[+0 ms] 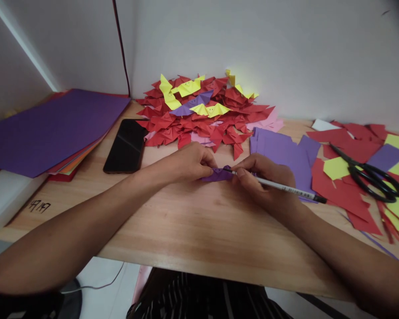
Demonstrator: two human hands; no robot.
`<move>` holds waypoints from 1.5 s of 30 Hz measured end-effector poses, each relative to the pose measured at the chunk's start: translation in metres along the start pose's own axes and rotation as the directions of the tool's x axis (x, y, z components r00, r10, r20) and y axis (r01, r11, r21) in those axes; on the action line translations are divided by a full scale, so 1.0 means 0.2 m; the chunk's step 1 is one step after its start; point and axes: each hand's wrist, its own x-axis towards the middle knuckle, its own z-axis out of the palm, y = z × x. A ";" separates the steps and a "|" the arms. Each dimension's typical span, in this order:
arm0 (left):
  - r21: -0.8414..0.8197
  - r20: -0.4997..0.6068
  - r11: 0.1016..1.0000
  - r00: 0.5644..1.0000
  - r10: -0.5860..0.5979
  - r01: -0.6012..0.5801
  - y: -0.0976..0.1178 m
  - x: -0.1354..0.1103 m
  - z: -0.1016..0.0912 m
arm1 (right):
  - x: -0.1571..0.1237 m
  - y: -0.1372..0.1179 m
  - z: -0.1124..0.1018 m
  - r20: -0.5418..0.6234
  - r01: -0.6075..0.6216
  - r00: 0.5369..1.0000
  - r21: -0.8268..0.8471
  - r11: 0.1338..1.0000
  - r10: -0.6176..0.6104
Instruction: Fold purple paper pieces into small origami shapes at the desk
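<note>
Between my hands, low over the wooden table, is a small folded purple paper piece (217,176). My left hand (195,162) pinches its left part between thumb and fingers. A slim white pen (286,188) with a dark end lies across my right hand (262,175), gripped near its tip, and that tip meets the purple paper's upper right. Behind them rises a heap of folded red papers (166,128), with a few yellow folded papers (211,110) and a purple one on top. Some of these carry small dark dots. My fingers hide part of the purple piece.
Purple paper sheets (279,150) are stacked beyond my right hand. Black-handled scissors (369,179) rest on coloured scraps (347,190) at the right. A black phone (125,146) lies left of the heap. Large coloured sheets (60,128) reach the left wall. The table's front edge (186,268) is near my lap.
</note>
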 end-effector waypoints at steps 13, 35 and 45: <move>0.012 -0.029 1.000 0.999 0.022 -0.022 0.00 0.00 0.00 | 0.02 0.00 0.01 0.067 0.018 0.998 0.004 1.000 -0.019; -0.074 -0.037 0.994 0.996 0.078 -0.080 -0.02 0.00 0.01 | 0.05 0.08 0.03 0.034 0.025 0.999 0.087 0.996 -0.028; -0.088 -0.090 0.992 0.993 0.079 -0.087 0.02 -0.01 0.03 | 0.06 0.10 0.02 0.063 -0.031 0.998 0.275 0.961 0.014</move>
